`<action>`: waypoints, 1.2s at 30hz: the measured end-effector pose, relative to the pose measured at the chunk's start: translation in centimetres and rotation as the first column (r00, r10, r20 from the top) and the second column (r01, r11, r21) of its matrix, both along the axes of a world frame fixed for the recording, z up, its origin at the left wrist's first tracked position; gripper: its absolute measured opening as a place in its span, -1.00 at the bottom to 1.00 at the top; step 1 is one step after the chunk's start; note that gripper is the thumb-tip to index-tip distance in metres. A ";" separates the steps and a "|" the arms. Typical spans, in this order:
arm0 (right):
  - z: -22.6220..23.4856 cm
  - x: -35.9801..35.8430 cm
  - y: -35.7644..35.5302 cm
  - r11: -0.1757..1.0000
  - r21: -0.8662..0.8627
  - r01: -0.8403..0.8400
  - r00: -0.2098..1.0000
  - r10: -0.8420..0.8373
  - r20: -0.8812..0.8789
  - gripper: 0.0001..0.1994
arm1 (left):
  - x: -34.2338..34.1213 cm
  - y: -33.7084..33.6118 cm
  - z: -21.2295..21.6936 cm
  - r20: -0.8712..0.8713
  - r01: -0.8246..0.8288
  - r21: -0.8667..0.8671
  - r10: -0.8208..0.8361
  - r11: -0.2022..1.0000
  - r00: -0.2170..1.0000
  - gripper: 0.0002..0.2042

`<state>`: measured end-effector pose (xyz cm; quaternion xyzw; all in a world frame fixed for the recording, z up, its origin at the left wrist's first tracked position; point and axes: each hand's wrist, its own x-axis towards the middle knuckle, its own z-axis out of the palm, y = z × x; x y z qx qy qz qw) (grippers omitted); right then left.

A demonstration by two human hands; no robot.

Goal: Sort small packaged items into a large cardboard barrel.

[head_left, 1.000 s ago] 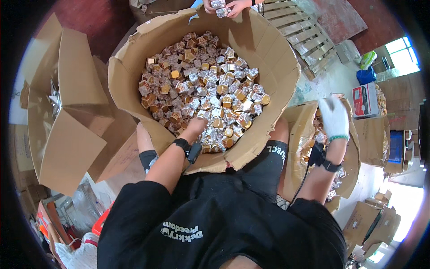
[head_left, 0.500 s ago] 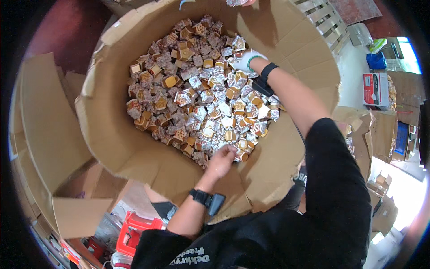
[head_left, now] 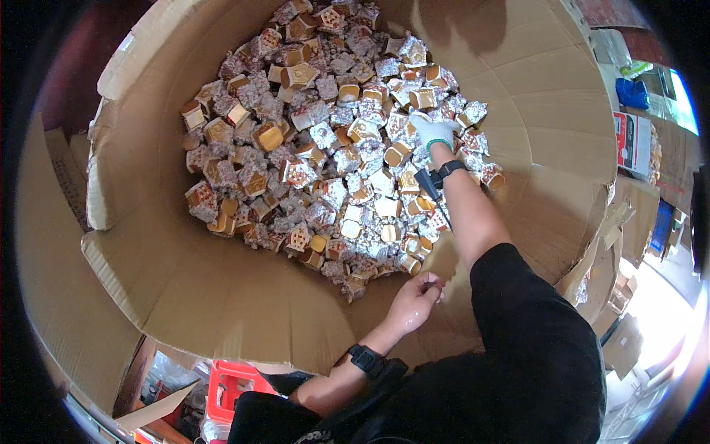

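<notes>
Compared with the frame half a second earlier, the gloved right hand (head_left: 433, 132) has come down from the far edge of the heap onto its right-hand part, and the bare left hand (head_left: 416, 300) sits slightly further right along the near wall. The right hand, in a white glove, lies fingers down on the foil-wrapped gold packets (head_left: 325, 140); whether it has closed on one cannot be told. A black wristband (head_left: 450, 169) circles that wrist. The left hand is loosely curled, empty, resting on the near inner wall of the large cardboard bin (head_left: 222, 288), just below the nearest packets. A black watch (head_left: 366, 360) sits on the left wrist. The packets fill the bin's floor in a loose heap. Outside the bin, a red crate (head_left: 233, 385) lies at lower left, and stacked cardboard boxes (head_left: 629, 140) stand to the right.
</notes>
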<state>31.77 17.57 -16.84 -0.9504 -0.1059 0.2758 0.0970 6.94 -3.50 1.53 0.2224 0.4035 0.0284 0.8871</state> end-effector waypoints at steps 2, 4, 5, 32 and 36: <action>1.5 0.1 -0.8 0.995 0.054 -0.083 0.991 0.088 -0.097 0.36 | -0.1 0.3 0.1 -0.034 0.002 0.027 -0.001 1.000 0.999 -0.89; 4.1 0.4 -1.5 0.956 0.129 -0.264 0.955 0.278 -0.102 0.24 | 0.0 0.9 0.1 -0.055 -0.063 0.010 0.064 0.998 0.996 -0.88; 2.5 2.0 -2.2 0.979 0.134 -0.152 0.985 0.161 -0.056 0.18 | 0.3 1.2 0.4 -0.044 -0.055 0.043 0.057 0.998 0.997 -0.88; 26.1 -18.1 -24.2 0.436 0.626 -0.647 0.368 0.897 -0.244 0.39 | -10.4 1.1 3.4 -0.162 0.120 0.250 -0.081 0.961 0.984 -0.40; 24.9 -17.6 -23.6 0.446 0.589 -0.674 0.446 0.881 -0.157 0.39 | -10.1 1.4 2.1 -0.149 0.033 0.253 0.005 0.967 0.989 -0.45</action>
